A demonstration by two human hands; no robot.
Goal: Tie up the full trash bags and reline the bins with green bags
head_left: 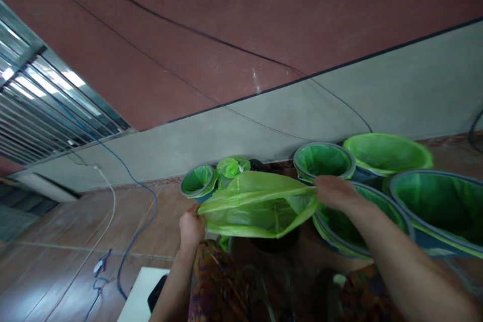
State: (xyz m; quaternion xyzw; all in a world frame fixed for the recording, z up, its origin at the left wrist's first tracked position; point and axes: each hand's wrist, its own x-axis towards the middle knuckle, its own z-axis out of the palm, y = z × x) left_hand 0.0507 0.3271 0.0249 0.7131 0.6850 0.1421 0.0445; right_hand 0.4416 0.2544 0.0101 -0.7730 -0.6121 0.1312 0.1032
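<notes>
A translucent green bin bag point(260, 206) is stretched out sideways in front of me, its mouth partly parted. My left hand point(191, 229) grips the left edge of that mouth with closed fingers. At the opposite edge my right hand point(334, 192) is closed on the plastic, its fingertips partly hidden. Just beyond my right hand is a small bin point(324, 161) with a green liner. Under my right forearm stands a larger lined bin point(362, 221). Below the bag, something dark and round is mostly hidden.
More green-lined bins stand at right point(445, 206) and by the wall point(388, 153), with a small one point(198, 181) at left. Beside it sits a bunched green bag point(232, 166). A blue cable point(145, 226) crosses the tiled floor near a white surface point(143, 292).
</notes>
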